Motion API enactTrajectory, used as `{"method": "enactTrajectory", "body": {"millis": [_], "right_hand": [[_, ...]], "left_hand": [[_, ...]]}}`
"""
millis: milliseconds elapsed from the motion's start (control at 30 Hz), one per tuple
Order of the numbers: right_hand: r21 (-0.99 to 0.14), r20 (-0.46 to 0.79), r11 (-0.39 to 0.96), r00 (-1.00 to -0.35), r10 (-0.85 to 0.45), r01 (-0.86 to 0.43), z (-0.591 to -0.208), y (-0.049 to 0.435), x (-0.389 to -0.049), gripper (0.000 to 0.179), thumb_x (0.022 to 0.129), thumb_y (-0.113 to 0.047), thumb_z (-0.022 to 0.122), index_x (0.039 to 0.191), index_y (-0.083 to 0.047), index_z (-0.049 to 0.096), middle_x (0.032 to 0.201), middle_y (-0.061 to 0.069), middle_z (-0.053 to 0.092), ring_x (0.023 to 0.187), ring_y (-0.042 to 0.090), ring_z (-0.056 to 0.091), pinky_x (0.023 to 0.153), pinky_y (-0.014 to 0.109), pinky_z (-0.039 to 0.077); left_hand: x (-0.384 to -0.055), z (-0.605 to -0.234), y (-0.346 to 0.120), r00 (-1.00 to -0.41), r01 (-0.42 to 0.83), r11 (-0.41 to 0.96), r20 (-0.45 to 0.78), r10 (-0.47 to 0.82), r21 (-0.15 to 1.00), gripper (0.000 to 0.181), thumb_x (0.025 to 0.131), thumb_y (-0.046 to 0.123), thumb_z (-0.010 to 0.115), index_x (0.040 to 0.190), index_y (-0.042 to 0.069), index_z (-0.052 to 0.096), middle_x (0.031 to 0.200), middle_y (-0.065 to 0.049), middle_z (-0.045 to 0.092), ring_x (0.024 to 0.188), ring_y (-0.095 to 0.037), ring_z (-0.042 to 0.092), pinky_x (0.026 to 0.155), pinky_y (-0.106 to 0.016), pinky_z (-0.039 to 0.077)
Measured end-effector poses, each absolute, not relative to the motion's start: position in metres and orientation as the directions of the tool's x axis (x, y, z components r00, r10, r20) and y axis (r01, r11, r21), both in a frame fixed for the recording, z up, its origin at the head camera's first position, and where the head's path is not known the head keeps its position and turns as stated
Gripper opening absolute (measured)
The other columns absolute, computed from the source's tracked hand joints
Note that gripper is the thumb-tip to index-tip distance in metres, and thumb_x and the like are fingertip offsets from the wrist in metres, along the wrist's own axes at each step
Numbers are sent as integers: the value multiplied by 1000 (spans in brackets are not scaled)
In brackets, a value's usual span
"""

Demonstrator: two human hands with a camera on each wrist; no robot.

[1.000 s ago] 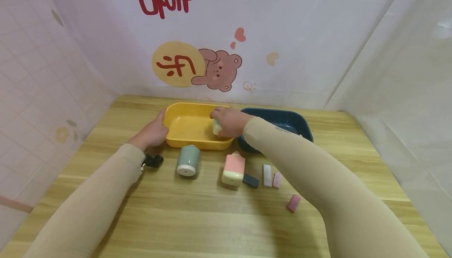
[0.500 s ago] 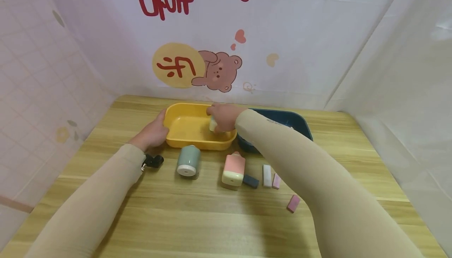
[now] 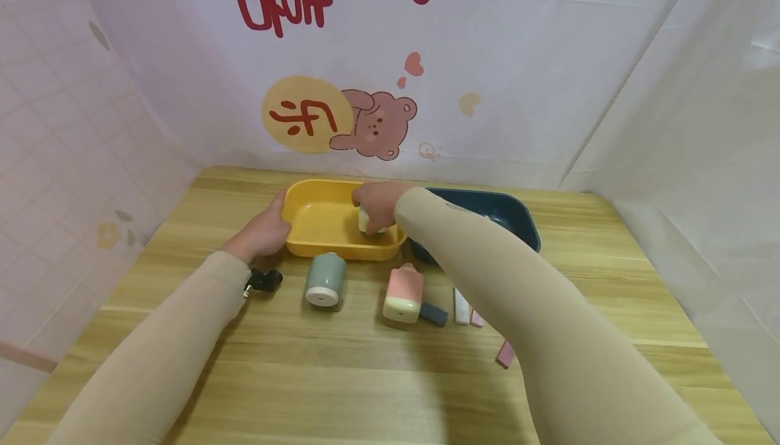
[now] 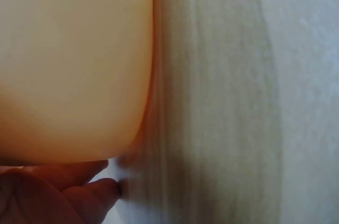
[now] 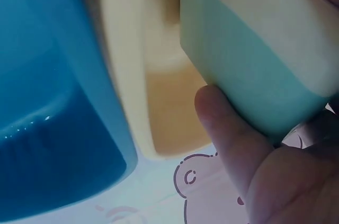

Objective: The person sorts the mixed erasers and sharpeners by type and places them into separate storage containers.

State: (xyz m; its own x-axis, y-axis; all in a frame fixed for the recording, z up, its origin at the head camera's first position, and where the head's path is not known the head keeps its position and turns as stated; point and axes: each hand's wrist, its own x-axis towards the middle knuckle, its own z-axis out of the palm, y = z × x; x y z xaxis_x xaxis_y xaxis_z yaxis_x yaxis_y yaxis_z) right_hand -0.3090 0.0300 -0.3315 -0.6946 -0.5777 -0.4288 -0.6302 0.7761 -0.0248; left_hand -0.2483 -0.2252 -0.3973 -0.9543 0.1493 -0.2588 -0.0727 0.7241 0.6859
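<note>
Right wrist, hand [image 5: 286, 181] gripping teal container [image 5: 249, 70], mostly hidden in head view

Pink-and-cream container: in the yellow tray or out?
Out. In the head view, the pink-and-cream container rests on the table, on the wearer's side of the yellow tray, outside its rim.

Sleeved arms [image 3: 536, 309] outstretched, left hand [image 3: 265, 231] apart from gripping right hand [image 3: 379, 204]

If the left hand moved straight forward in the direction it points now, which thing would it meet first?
Most likely the yellow tray: the left hand lies close beside its side wall and seems to touch it, though exact contact is hard to judge.
</note>
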Motion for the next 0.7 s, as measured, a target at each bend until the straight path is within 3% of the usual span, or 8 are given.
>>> {"method": "enactTrajectory", "body": {"millis": [700], "right_hand": [[-54,-483,799,-684,-546,-599,-324,29,-301,68,95,-31,77,154,-13,48,152,4,57,127,21,57,118,43,45]], "left_hand": [[-248,-400,-227,-956,-56,709,-242,164,703,86,97,5,34,168,9,-14,171,-31,19,152,-45,33,127,-64,20]]}}
